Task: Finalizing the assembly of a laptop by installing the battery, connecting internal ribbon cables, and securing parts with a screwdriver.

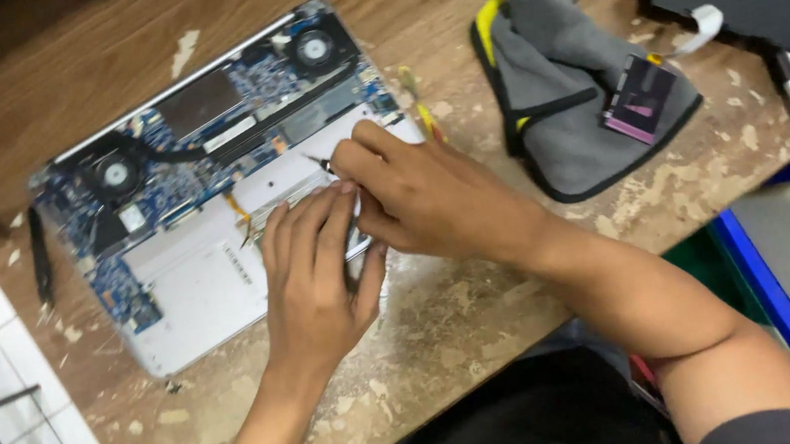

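Where the worn wooden table (pixel 451 24) shows flaking pale paint, an opened laptop (pixel 191 277) lies upside down with its back cover off, a thin silver shell holding a blue circuit board (pixel 160 186), 2 round black fans (pixel 115 173) and flat pale metal panels. Right of it sits a soft grey cloth (pixel 568 80) edged in black and yellow, with a small dark square part (pixel 639 100) resting on top.

The left hand (pixel 312 282) lies palm down on the laptop's lower edge, fingers straight and together, pressing flat and holding nothing. The right hand (pixel 422 199) crosses above it, fingers curled shut around a thin dark tool (pixel 317 162) whose tip touches the laptop's middle; the tool's kind is too small to tell.
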